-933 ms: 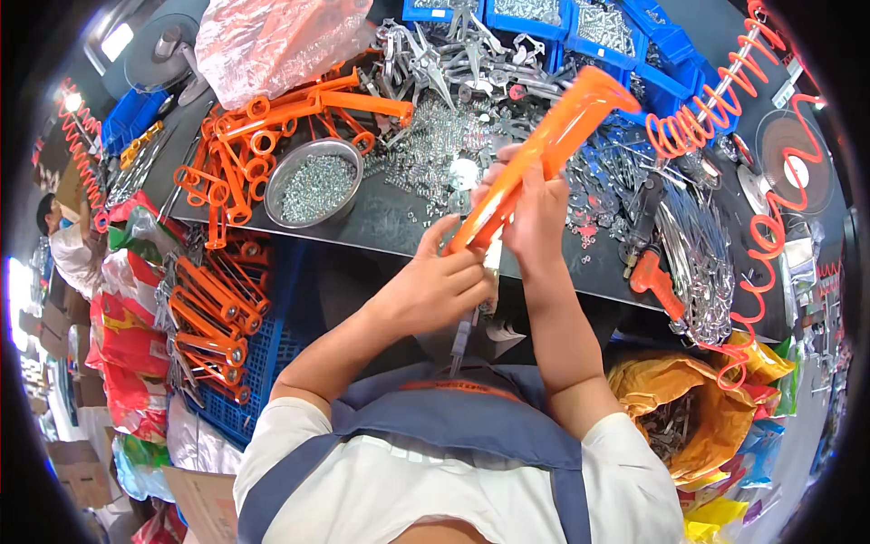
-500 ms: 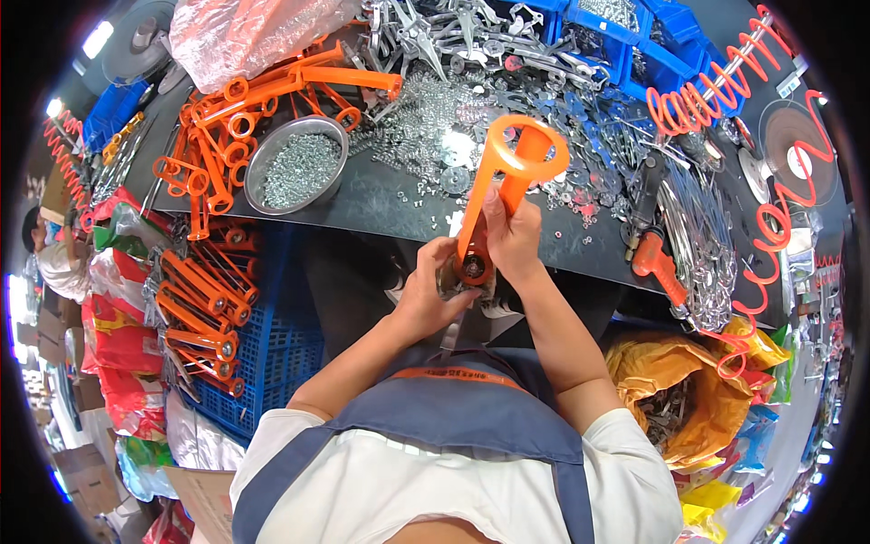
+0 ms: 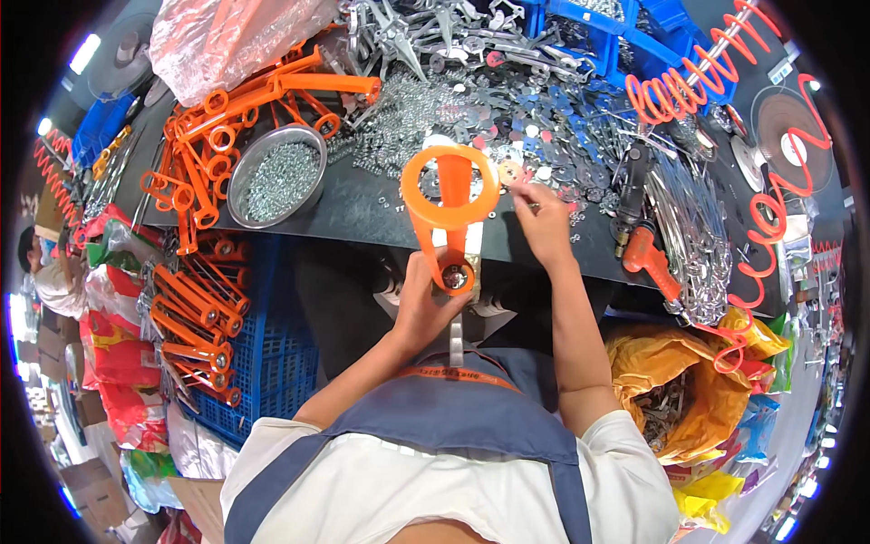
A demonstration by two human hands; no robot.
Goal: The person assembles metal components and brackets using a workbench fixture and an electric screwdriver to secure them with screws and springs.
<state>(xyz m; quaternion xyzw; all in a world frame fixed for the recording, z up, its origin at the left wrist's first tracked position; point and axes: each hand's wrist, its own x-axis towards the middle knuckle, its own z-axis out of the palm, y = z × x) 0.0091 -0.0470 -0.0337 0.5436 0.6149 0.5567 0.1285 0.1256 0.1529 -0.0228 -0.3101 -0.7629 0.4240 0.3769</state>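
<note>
My left hand (image 3: 420, 304) is closed around the lower end of an orange part (image 3: 453, 217) with a wide ring at its top and a small round socket at its bottom. The part stands tilted above the bench's near edge. A metal strip (image 3: 457, 340) points from below it toward my apron. My right hand (image 3: 546, 225) is off the part, over the bench near loose washers and flat metal pieces (image 3: 544, 172). Its thumb and fingers are pinched together; whatever lies between them is too small to make out.
A metal bowl of small nuts (image 3: 317, 186) stands left, beside piled orange parts (image 3: 195, 145). More hang over a blue crate (image 3: 263, 354). An orange-handled power driver (image 3: 648, 258) and thin metal rods (image 3: 693, 227) lie right, near a coiled red hose (image 3: 768, 227). A yellow sack (image 3: 707, 435) stands below.
My right hand has let go of the orange part and moved right to the loose pieces. The part, still in my left hand, has shifted left and tilted.
</note>
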